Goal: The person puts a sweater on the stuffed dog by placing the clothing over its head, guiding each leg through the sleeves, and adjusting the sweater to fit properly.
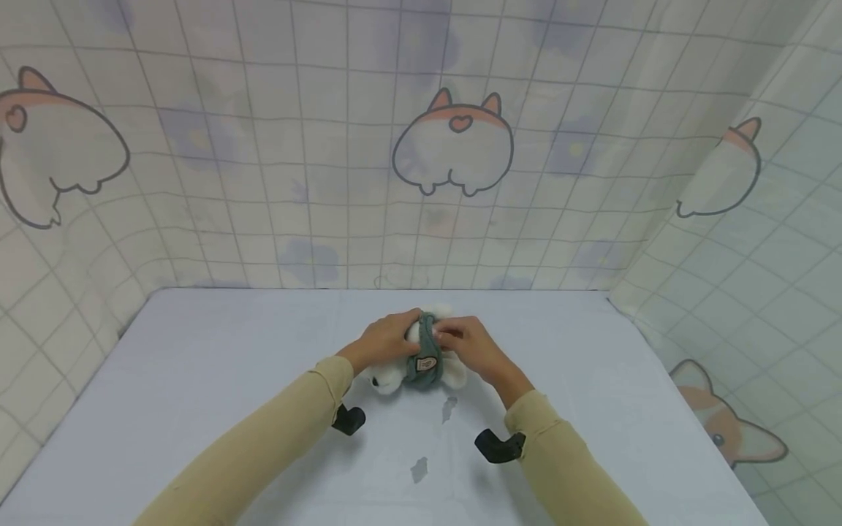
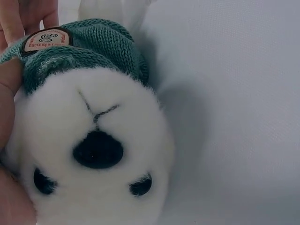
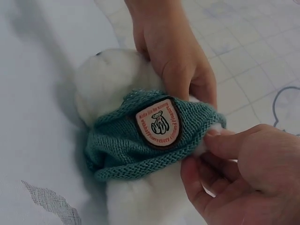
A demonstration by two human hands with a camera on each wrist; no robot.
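Note:
A white plush bear (image 1: 388, 378) in a green knitted sweater (image 3: 117, 138) lies on the table, its head toward the left. Its black nose (image 2: 98, 150) and eyes show close up in the left wrist view. A pink patch with a dark border (image 3: 158, 123) is on the sweater. My left hand (image 1: 388, 341) holds the bear around its upper body, thumb by the sweater's neck edge. With thumb and fingers, my right hand (image 1: 475, 349) pinches a bit of white plush at the sweater's lower edge; its fingertips are partly hidden there.
The white table (image 1: 230, 365) has two small grey marks (image 1: 419, 470) in front of the bear. Behind and at the sides hangs a gridded curtain (image 1: 263, 183) with corgi drawings. A black wrist mount (image 1: 500, 446) sticks out under each sleeve.

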